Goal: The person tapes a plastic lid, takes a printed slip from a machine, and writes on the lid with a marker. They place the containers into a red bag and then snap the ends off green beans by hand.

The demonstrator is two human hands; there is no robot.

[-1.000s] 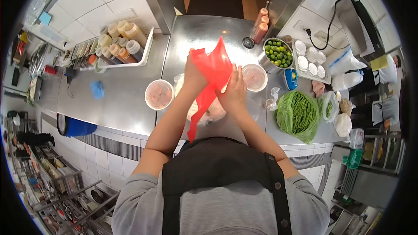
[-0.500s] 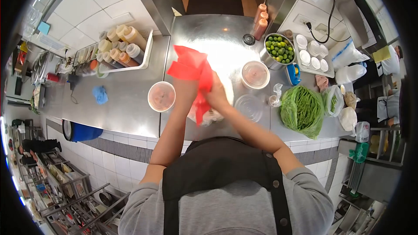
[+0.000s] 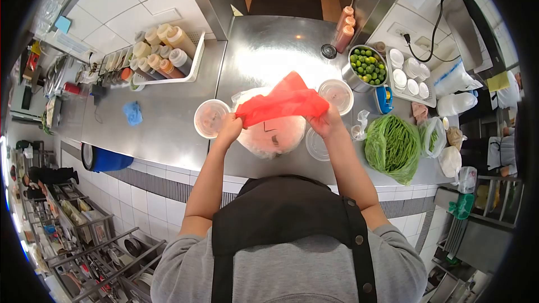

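Stretching the thin red plastic sheet [image 3: 281,106] well probably needs even tension: fingers of left hand [image 3: 229,129] and right hand [image 3: 327,123] pinch opposite ends, above the rounded translucent plastic bag [image 3: 268,141] on the shiny steel worktop [image 3: 168,129].

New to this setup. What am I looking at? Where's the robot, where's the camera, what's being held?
No robot here: these are a person's bare hands. The camera is worn on the person's head and looks forward and down, hence the round, bent view.

The left hand and right hand grip opposite ends of some red plastic, stretched over a pale bag. Whether the two touch, I can't tell.

On the steel counter, a tub sits on either side of that bag. Further right are a pot of green fruit and bagged green beans.
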